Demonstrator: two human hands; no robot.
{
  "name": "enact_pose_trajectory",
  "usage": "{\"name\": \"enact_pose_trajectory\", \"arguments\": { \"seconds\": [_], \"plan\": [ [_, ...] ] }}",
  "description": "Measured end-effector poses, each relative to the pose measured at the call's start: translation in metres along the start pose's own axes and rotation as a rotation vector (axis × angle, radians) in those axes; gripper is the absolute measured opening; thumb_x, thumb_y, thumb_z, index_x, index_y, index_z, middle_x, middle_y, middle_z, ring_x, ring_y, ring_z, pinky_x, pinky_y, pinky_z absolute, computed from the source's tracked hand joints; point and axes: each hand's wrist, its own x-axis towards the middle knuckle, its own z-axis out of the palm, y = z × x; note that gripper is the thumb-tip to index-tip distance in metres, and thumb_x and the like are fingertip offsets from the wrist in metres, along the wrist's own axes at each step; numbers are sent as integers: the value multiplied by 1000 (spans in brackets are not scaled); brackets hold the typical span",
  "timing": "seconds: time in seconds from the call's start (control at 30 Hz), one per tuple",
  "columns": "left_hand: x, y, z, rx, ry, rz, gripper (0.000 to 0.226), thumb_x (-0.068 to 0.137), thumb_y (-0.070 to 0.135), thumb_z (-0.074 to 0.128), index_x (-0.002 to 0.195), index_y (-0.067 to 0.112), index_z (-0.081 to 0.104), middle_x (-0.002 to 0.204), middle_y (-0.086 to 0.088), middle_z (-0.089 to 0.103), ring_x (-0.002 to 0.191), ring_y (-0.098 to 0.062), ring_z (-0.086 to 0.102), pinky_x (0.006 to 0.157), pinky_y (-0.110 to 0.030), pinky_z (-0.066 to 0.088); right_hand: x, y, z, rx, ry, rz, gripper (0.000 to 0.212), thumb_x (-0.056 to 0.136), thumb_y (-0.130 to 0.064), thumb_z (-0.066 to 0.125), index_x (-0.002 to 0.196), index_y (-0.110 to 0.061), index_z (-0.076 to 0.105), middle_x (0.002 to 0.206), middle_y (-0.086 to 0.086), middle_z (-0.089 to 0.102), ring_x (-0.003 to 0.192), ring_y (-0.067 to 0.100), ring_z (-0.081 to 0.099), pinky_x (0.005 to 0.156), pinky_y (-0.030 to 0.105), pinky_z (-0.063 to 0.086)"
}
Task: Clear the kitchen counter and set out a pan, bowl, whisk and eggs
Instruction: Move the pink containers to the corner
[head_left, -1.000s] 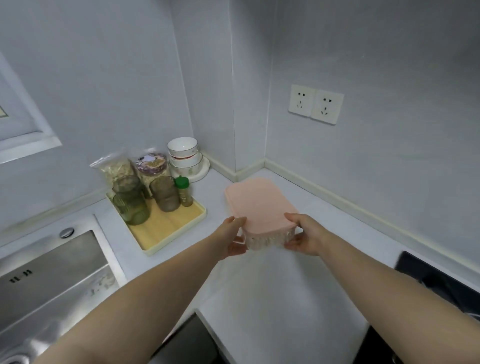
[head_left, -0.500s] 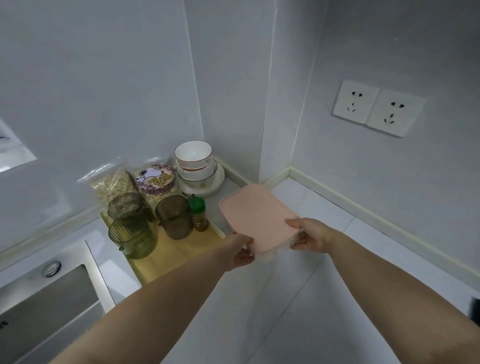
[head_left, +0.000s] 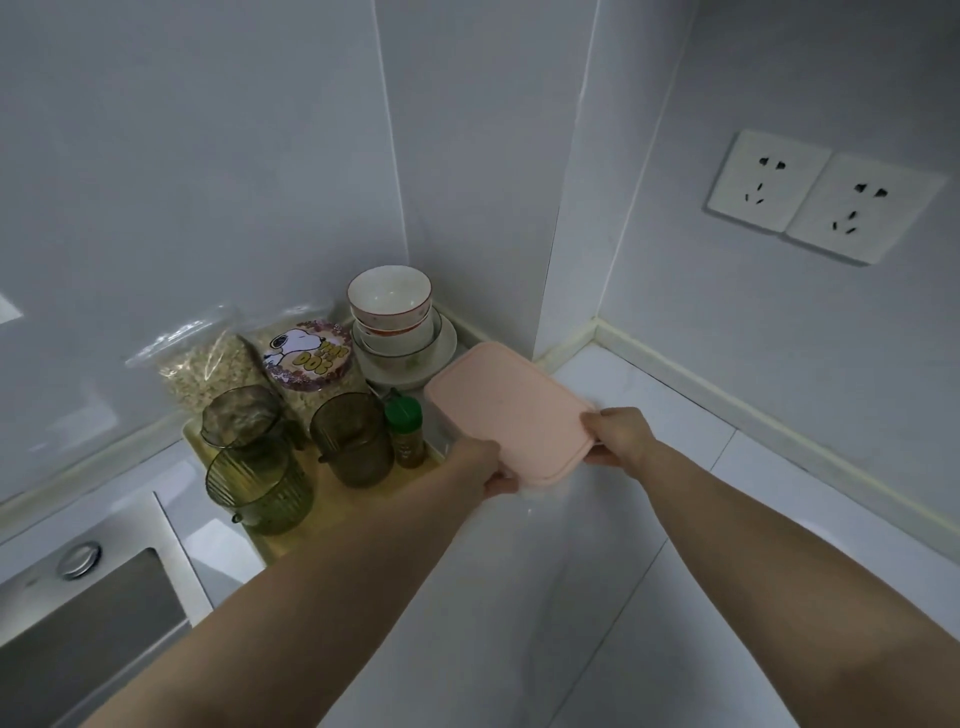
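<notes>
Brought box (head_left: 511, 410) in close to bowls (head_left: 389, 301), just right of and in front of them. Gripped it at both near corners: left hand (head_left: 488, 467) curled under one, right hand (head_left: 618, 434) pinching the other, each grip closed on the box. Could not tell whether resting on the tabletop (head_left: 597, 545) or held just above it. Read as clearing: parking it beside the bowls, off the working area. Against a second ago, sat far nearer the bowls, no longer out over open tabletop well in front of them.
</notes>
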Motion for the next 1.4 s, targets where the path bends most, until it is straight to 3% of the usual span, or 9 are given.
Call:
{"name": "enact_pose_trajectory", "arguments": {
  "seconds": [0.2,0.4,0.57,0.67,0.83,0.9,1.0,1.3,1.4],
  "plan": [
    [19,-3,-2,-6,5,22,22,96,-2,40,76,6,45,74,-9,51,81,-24,57,67,-28,53,8,-1,9,14,57,15,14,89,-9,56,93,3,62,93,22,63,81,35,65,75,47,56],
    [25,-5,-7,-12,29,78,27,96,2,42,71,13,41,74,-8,53,60,-19,58,50,-24,54,8,-6,14,-8,16,31,14,93,-8,51,98,4,59,92,20,61,83,39,64,75,49,54],
    [29,-2,-8,-50,55,49,6,97,3,42,96,2,47,95,-15,58,65,-20,61,50,-22,55,9,-5,24,40,22,49,17,94,-10,50,101,3,59,97,19,61,82,36,64,74,50,55],
    [26,2,-10,-124,90,-80,18,100,12,44,111,3,55,105,-13,64,92,-24,66,77,-28,56,7,-2,29,132,34,73,13,92,-11,55,99,-1,57,103,18,61,87,32,63,72,45,55],
    [9,-1,-9,-111,37,-108,31,99,17,47,127,3,46,121,-16,58,110,-31,60,82,-38,55,-3,9,27,321,-33,153,25,89,-8,63,107,8,58,113,25,61,91,30,61,64,39,58],
    [-1,-9,-7,-58,-42,-116,34,98,17,47,128,3,43,119,-17,57,107,-32,59,76,-38,55,-16,12,25,377,-74,163,22,89,-8,63,104,6,57,110,24,58,87,30,60,52,33,58],
    [-22,-24,1,151,-144,-106,26,99,23,44,115,3,47,95,-13,59,86,-27,61,79,-36,49,-40,16,18,501,-115,207,16,93,-11,57,98,3,50,103,24,52,84,32,59,62,37,57],
    [-88,-25,45,337,-207,262,25,97,9,40,73,9,48,70,-9,52,59,-20,50,53,-24,36,-106,23,-55,226,23,1,16,92,-14,51,100,-1,57,94,16,62,76,26,64,68,38,55],
    [-107,-36,67,606,-185,595,17,95,9,44,84,11,57,83,-11,59,75,-25,58,67,-25,50,-132,33,-92,107,122,-127,14,92,-15,50,97,-5,59,94,13,64,77,23,64,70,36,55]
  ]
}}
